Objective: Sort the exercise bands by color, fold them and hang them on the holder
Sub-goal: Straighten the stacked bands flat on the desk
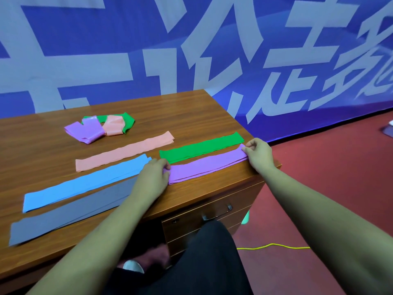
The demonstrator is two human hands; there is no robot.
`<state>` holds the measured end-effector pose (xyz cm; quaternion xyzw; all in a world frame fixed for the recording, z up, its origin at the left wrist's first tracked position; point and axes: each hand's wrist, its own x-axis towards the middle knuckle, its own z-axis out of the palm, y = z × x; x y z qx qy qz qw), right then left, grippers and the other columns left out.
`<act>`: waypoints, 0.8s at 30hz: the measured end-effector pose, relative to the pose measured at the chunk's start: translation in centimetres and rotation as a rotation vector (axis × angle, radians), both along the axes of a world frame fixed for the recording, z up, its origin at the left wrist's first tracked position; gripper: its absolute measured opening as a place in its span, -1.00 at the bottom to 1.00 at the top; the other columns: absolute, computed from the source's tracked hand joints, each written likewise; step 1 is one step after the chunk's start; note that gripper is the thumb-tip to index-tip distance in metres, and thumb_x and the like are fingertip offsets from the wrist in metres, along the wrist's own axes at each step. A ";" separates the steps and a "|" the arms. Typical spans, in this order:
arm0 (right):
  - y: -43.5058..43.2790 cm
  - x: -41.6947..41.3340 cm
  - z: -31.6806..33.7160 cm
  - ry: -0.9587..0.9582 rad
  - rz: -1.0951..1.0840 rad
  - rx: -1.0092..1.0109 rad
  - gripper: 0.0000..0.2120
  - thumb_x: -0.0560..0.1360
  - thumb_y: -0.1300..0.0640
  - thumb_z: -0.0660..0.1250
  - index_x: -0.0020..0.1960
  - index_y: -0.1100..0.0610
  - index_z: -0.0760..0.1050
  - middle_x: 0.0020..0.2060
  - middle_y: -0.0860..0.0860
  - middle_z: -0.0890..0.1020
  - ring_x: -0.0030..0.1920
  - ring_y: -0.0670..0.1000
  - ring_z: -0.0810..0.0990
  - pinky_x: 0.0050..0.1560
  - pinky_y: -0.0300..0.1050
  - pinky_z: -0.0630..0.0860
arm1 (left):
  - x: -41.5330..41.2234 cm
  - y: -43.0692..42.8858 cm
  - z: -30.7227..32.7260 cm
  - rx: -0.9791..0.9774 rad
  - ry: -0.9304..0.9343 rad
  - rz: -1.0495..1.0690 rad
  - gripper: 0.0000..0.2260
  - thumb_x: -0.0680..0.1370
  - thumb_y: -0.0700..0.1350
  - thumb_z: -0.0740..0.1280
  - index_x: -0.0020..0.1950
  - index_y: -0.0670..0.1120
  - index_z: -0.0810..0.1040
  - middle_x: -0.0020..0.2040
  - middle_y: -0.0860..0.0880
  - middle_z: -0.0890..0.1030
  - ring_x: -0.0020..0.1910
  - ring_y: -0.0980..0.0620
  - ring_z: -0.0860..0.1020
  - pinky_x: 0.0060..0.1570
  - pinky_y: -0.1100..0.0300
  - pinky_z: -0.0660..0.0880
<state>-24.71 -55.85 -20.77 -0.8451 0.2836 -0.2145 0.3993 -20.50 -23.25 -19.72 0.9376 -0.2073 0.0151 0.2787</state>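
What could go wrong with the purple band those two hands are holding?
1. The flat purple stretchy band, pinched at its ends by the left hand and right hand, lies near the front edge of the wooden table; it might slip off.
2. The flat green band lies close beside it and could get dragged crooked.
3. The tangled pile of purple, pink and green bands may be tricky to separate.

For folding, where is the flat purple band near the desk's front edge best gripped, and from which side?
At its two short ends, one hand each, from above. The purple band lies flat and long, so its ends are the easiest edges to pinch; the left hand and right hand pinch there now, probably well placed to bring them together.
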 end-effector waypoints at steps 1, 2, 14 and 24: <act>0.0 -0.1 0.0 -0.024 -0.010 0.000 -0.89 0.50 0.14 0.42 -0.11 0.15 0.51 -0.27 -0.04 0.56 -0.17 0.01 0.53 -0.16 -0.16 0.38 | 0.0 0.0 0.1 -0.040 -0.013 0.017 -0.90 0.57 -0.18 0.30 0.06 -0.05 0.56 -0.01 -0.03 0.54 -0.04 0.07 0.47 -0.08 0.25 0.34; 0.0 -0.1 0.1 -0.054 -0.022 0.004 -0.90 0.51 0.13 0.41 -0.09 0.14 0.51 -0.25 -0.04 0.56 -0.17 0.00 0.53 -0.18 -0.18 0.39 | 0.0 0.1 0.3 -0.078 -0.022 0.035 -0.90 0.58 -0.19 0.29 0.05 -0.05 0.55 -0.03 -0.01 0.52 -0.06 0.06 0.47 -0.09 0.25 0.33; 0.5 0.4 -1.8 0.128 -0.026 -0.367 -0.90 0.54 0.12 0.34 -0.05 0.15 0.58 -0.01 0.13 0.51 0.08 0.14 0.48 0.10 -0.03 0.43 | 0.6 0.1 -1.2 0.157 -0.223 -0.048 -0.88 0.54 -0.03 0.35 0.02 0.00 0.63 0.11 -0.04 0.41 0.16 -0.04 0.35 0.14 0.05 0.40; 8.5 5.5 3.4 0.044 0.267 -0.414 -0.75 0.54 0.05 0.28 0.12 0.17 0.57 0.13 0.13 0.52 0.14 0.12 0.51 0.18 -0.03 0.45 | 7.2 6.3 1.4 0.003 -0.121 0.045 -0.92 0.52 -0.13 0.34 -0.02 -0.07 0.60 -0.02 -0.08 0.48 0.06 -0.12 0.46 0.06 0.04 0.41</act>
